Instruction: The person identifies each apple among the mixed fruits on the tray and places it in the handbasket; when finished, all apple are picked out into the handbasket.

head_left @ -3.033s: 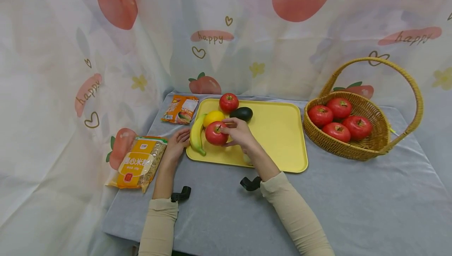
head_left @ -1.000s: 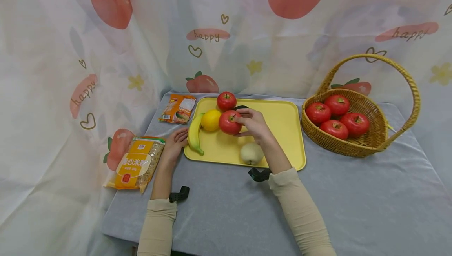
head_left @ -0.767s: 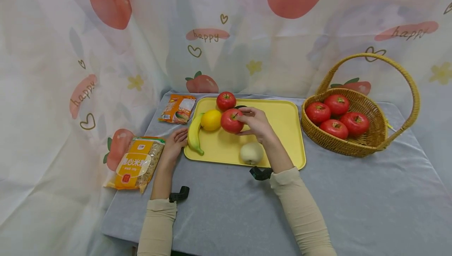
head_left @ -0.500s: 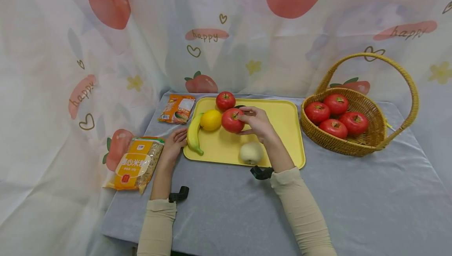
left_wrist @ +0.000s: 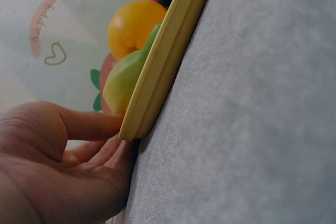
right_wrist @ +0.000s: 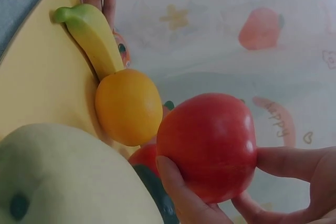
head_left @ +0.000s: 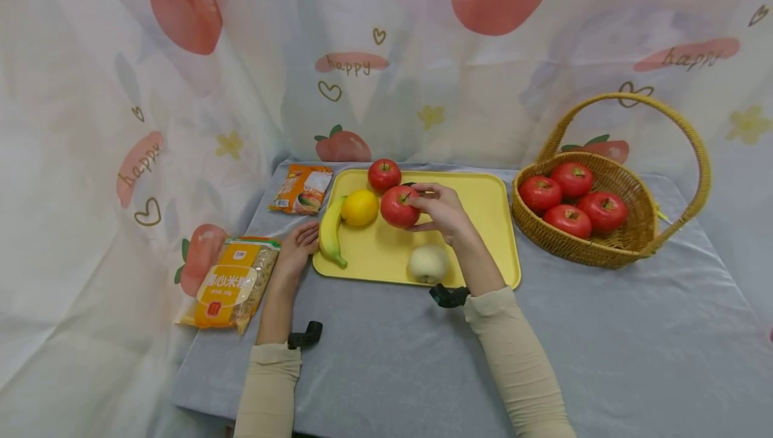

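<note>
My right hand (head_left: 443, 211) pinches a red apple (head_left: 400, 206) between thumb and fingers, and it looks raised over the yellow tray (head_left: 477, 223). Behind it a dark green avocado (right_wrist: 157, 192) is mostly covered. My left hand (head_left: 297, 245) lies at the tray's left edge, thumb and loosely extended fingers touching the rim. Just inside that edge is a banana (head_left: 331, 233), with an orange-yellow fruit (head_left: 359, 208) beside it. Another red apple (head_left: 384, 175) sits at the back rim. A pale round fruit (head_left: 429, 263) rests near the front rim, below my right wrist.
At the right stands a wicker basket (head_left: 561, 245) with a tall handle, holding several red apples (head_left: 602, 212). An orange snack packet (head_left: 302, 188) lies behind left of the tray. A yellow bag of grain-like food (head_left: 232, 284) lies at the table's left edge. A printed curtain hangs behind.
Over three seconds my right hand has carried the apple rightward and back, uncovering the pale fruit and covering most of the avocado. In the last half second it barely moves. The left hand stays put.
</note>
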Demonstrator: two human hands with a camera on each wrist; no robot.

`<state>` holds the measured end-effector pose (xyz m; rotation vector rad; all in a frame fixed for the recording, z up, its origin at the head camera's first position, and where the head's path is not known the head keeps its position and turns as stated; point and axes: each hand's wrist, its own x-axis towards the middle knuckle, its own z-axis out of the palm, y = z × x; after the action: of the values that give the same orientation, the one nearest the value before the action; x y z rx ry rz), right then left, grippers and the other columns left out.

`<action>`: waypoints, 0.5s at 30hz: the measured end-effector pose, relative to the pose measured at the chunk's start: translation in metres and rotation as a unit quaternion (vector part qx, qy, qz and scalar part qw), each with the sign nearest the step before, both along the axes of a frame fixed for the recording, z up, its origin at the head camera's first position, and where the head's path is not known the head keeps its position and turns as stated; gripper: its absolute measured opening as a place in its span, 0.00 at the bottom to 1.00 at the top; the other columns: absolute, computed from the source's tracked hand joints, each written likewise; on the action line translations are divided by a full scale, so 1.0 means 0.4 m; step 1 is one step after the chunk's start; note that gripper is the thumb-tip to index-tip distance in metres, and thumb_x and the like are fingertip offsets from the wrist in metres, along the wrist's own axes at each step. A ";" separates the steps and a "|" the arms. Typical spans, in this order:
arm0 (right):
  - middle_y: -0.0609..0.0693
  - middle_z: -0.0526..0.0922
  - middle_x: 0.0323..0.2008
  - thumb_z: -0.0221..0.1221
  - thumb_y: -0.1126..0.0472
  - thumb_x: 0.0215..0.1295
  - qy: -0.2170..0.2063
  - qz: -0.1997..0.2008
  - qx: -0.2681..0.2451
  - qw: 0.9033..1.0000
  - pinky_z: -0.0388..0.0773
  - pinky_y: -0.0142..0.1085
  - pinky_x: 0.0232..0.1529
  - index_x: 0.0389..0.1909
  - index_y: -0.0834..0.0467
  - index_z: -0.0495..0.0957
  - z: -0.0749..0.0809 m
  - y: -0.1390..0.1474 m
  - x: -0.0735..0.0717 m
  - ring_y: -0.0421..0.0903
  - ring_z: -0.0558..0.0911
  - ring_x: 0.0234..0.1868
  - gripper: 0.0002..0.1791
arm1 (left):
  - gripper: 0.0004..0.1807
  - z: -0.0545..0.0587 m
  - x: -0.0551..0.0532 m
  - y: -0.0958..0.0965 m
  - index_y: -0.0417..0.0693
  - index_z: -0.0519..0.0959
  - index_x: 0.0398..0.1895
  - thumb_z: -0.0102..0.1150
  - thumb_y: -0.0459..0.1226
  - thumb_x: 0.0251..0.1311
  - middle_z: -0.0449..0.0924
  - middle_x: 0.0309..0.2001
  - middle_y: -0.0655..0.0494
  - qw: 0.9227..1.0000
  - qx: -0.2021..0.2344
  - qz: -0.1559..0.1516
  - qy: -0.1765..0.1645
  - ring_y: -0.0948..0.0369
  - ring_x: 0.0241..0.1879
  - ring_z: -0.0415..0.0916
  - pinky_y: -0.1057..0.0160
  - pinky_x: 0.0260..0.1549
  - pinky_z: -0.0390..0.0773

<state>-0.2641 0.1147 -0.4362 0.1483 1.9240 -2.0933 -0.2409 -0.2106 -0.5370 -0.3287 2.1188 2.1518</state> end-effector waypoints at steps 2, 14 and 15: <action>0.62 0.73 0.66 0.63 0.63 0.73 -0.001 0.000 -0.003 1.000 0.78 0.68 0.54 0.70 0.62 0.71 0.001 0.002 0.000 0.61 0.78 0.62 0.27 | 0.30 -0.001 -0.001 0.001 0.40 0.67 0.76 0.49 0.21 0.73 0.68 0.74 0.43 1.000 0.002 -0.001 0.001 0.52 0.74 0.67 0.56 0.72 0.68; 0.63 0.72 0.68 0.61 0.63 0.74 -0.001 -0.002 0.007 1.000 0.79 0.66 0.54 0.72 0.63 0.69 0.008 0.040 0.000 0.61 0.78 0.63 0.29 | 0.30 -0.006 -0.001 0.000 0.40 0.67 0.76 0.50 0.21 0.72 0.68 0.74 0.43 1.000 -0.004 -0.002 0.003 0.52 0.74 0.67 0.55 0.73 0.67; 0.64 0.72 0.68 0.61 0.63 0.74 0.001 -0.001 0.007 1.000 0.79 0.66 0.54 0.72 0.63 0.69 0.010 0.043 0.000 0.62 0.78 0.63 0.29 | 0.30 -0.006 -0.001 0.000 0.40 0.67 0.76 0.50 0.21 0.72 0.68 0.74 0.43 1.000 -0.005 -0.002 0.003 0.52 0.74 0.66 0.55 0.73 0.67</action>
<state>-0.2641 0.1319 -0.4323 0.1531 1.9408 -2.0822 -0.2412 -0.2108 -0.5394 -0.3174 2.1326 2.1433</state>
